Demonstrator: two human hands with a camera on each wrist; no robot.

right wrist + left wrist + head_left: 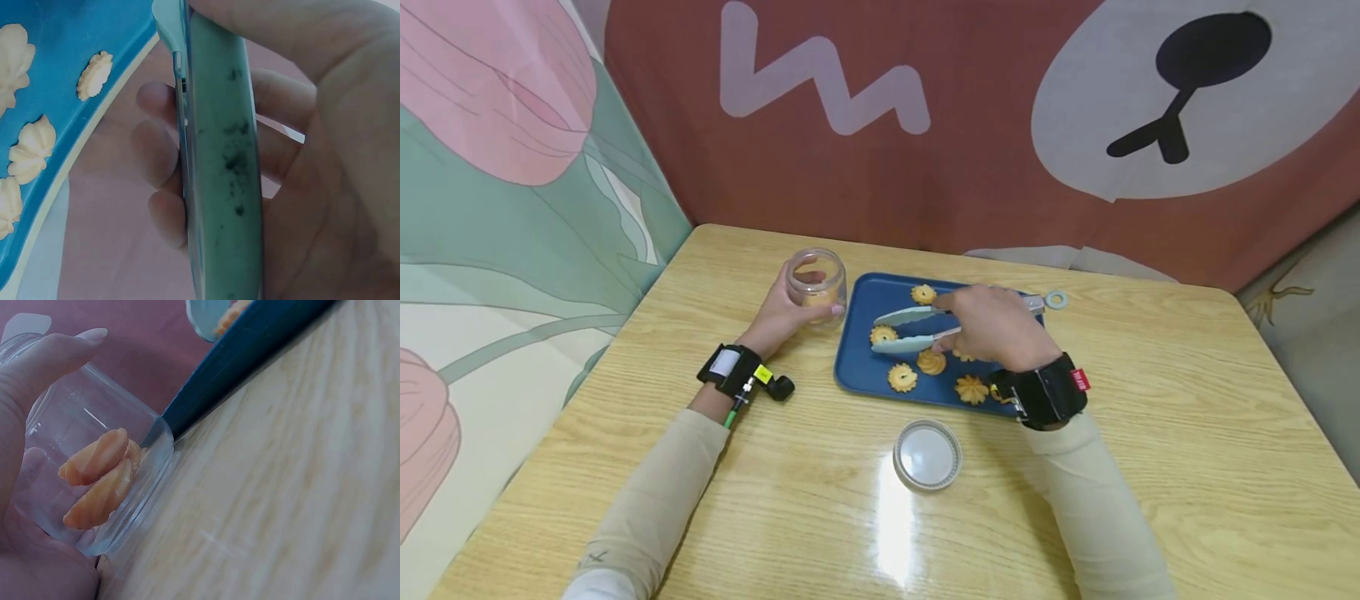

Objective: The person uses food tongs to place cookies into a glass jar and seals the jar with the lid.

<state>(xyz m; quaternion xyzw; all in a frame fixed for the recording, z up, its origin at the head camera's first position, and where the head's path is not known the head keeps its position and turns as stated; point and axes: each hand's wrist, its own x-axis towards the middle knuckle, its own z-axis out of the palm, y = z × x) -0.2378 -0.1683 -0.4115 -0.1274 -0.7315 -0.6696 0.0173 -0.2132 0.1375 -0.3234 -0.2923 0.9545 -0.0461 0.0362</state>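
Tongs [225, 162]: sitting nearest the right-wrist camera, their pale green handle is running down the middle of that view; both arms are standing apart at the tips.
Right hand [1000, 325]: it is gripping the tongs; too hard a squeeze would likely be cracking a brittle piece, too light a one letting it slide.
Cookie at the tips [883, 335]: it is showing between the tong ends, over the tray's left part; whether it is resting or raised, or both tips are touching it, I cannot tell. An off-centre pinch could be crumbling its edge.
Jar [817, 287]: it is standing upright and open just beside the tray, with cookies inside [100, 487] lying low; a tong tip catching the rim could be spilling a piece outside.
Left hand [786, 304]: its thumb and fingers are curving round the jar, steadying it; a loosened hold could be letting a bump tip it.
Tray [853, 367]: its blue rim is forming a low lip that could be snagging a cookie carried too low.
Other cookies [932, 362]: they are lying loose on the tray, so a sweeping tong arm could be shoving them.
Right wristband [1048, 392]: it is overhanging the tray's near right corner and might be dragging a cookie there.
Lid [928, 455]: it is lying on the table [820, 517], where a low right sleeve [1097, 500] could be nudging it.
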